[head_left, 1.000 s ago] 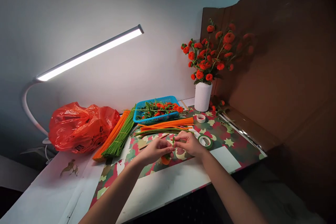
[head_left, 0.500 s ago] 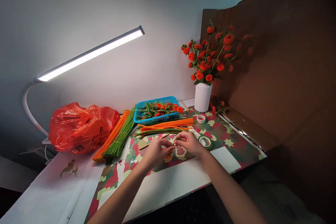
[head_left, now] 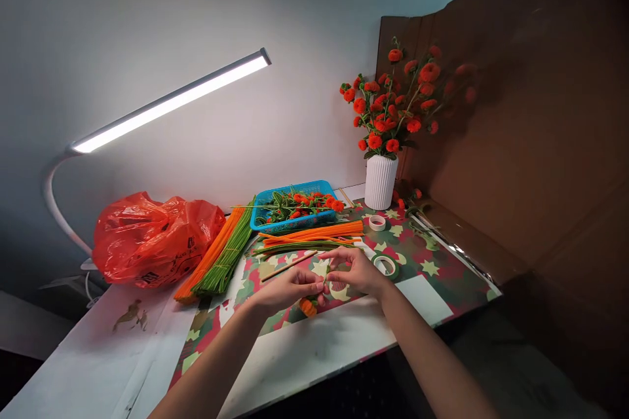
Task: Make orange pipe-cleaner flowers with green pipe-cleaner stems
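Observation:
Over the front of the camouflage-patterned mat, my left hand (head_left: 289, 289) pinches the stem of an orange pipe-cleaner flower (head_left: 308, 306), whose head hangs below the fingers. Close by on the right, my right hand (head_left: 358, 272) has thumb and finger closed on a thin green stem piece (head_left: 327, 271) at the same spot; the fingers partly hide the join. A roll of green tape (head_left: 384, 266) lies just behind my right wrist. Left of the hands rests a thin brown stick (head_left: 289, 266).
Behind the hands lie orange pipe cleaners (head_left: 314, 233) and a blue basket (head_left: 260, 226) of flowers. Bundled green pipe cleaners (head_left: 223, 262) and a red plastic bag (head_left: 152, 242) are at left. A white vase (head_left: 380, 183) of orange-red flowers and a white tape roll (head_left: 377, 223) stand farther back.
My left hand has shifted slightly left and down and turned, bringing the orange flower head into clearer view. My right hand stays near the same place, its fingers spread a little differently.

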A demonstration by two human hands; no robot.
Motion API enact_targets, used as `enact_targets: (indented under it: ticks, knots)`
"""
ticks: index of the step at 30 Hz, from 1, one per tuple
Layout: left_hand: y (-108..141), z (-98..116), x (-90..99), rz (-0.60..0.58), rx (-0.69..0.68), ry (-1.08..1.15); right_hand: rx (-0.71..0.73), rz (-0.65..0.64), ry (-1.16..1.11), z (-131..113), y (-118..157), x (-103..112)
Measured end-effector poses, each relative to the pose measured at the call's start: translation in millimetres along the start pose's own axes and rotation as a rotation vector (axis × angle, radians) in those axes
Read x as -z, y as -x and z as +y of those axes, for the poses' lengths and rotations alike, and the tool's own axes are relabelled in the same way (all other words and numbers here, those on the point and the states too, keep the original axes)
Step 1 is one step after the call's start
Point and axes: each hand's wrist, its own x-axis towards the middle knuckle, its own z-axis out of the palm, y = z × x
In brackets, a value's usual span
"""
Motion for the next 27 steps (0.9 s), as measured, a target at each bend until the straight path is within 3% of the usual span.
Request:
enact_targets:
  ticks: [9, 15, 18, 21, 27]
  knots:
    - [-11, -9, -8.0, -0.021, -0.024, 0.123, -0.032, 0.088, -0.094, 9, -5, -1]
    - [-19, -11, -19.0, 0.464, -0.072, -0.108, -0.017, 0.185, -0.134, 8, -7, -2]
    - [-22, -9, -23.2, 0.553, -0.106, -0.230, -0.011, 0.235, -0.122, 7, -7, -2]
    - [-20, -5, -21.0, 0.467, -0.089, -0.205, -0.023, 0.252, -0.150, 7, -7, -2]
    - [-13, 3, -6.4, 0.113, -0.066, -0.015, -0.033, 0.214, -0.224, 5, -6, -3]
